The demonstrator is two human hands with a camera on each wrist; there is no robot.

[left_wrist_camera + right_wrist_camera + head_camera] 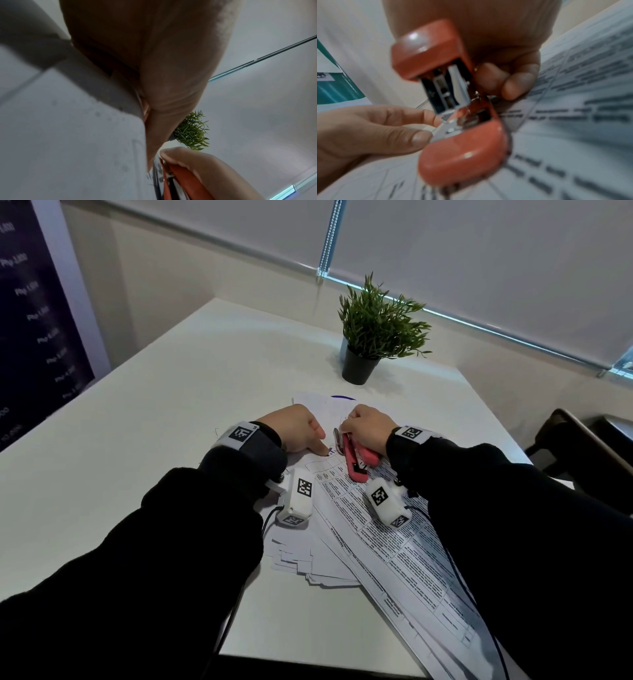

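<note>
Gripping one stapler, pinching one sheet.

— What carries everything here?

— A white smooth-topped table; its far edges run along the walls.

— And what lies directly on it?

— A fanned pile of white printed paper sheets, with tables of dark text. It spreads from the middle of the top down to the near right edge.

— Anything else?

— A small green leafy plant in a round black pot. It stands upright just beyond the pile's far end, not touching it.
</note>
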